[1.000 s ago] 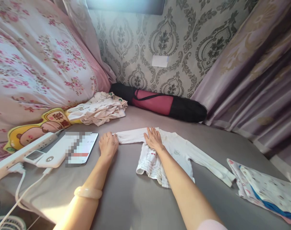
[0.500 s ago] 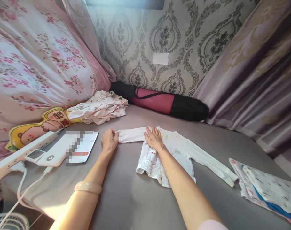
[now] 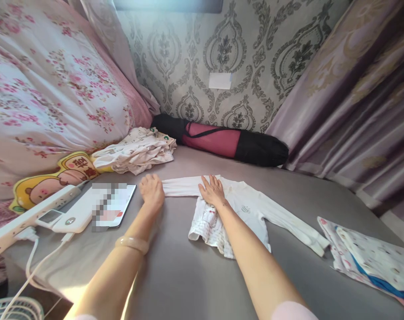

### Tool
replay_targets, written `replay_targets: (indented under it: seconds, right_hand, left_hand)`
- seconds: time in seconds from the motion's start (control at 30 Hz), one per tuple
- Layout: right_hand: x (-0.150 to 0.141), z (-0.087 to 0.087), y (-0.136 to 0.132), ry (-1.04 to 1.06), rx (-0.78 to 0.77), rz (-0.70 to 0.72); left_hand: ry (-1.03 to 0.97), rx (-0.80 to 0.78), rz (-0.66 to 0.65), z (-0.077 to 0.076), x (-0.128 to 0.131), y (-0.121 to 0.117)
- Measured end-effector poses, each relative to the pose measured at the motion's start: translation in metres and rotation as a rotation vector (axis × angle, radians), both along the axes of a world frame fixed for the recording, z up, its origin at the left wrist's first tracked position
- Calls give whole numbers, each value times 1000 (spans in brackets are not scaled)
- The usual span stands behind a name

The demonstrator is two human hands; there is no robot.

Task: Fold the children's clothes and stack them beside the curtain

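A small white long-sleeved shirt (image 3: 247, 215) lies spread on the grey sheet (image 3: 175, 266), its right sleeve stretched out toward the folded pile. My left hand (image 3: 152, 192) is closed around the cuff of the left sleeve, which runs straight across to the shoulder. Flat on that shoulder rests my right hand (image 3: 211, 190), fingers stretched and slightly apart. Below it, the shirt's lower left side is folded over and rumpled, showing a printed patch. The fingertips of my left hand are hidden behind its knuckles.
Left of my arm lie a phone (image 3: 122, 204), a white power bank (image 3: 73, 215) with cables and a power strip (image 3: 32, 222). Crumpled clothes (image 3: 138, 153) and a black-and-red long bag (image 3: 211, 140) lie at the back. Folded clothes (image 3: 378, 262) are at right.
My left hand has turned over the cuff, its knuckles now higher, and its forearm has shifted right. My right hand stays flat on the shoulder. The view has moved slightly.
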State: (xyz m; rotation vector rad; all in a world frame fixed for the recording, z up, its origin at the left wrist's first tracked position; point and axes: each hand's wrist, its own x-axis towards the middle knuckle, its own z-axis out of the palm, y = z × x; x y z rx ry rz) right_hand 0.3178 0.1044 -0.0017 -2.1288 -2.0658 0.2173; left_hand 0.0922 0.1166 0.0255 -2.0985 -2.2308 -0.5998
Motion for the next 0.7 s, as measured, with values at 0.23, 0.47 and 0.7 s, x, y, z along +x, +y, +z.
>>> replay_targets:
  seconds: [0.23,0.47,0.7]
  right_hand:
    - [0,0,2,-7,-27,-17]
    - [0,-3,1,-32,24,-4]
    - [1,-4,3,-19,9,-7]
  left_hand:
    - [-41,-51,-593,-20,79,10]
    - [88,-132,-572,-40,77,6]
    - [229,-125,-501,-38,29,5]
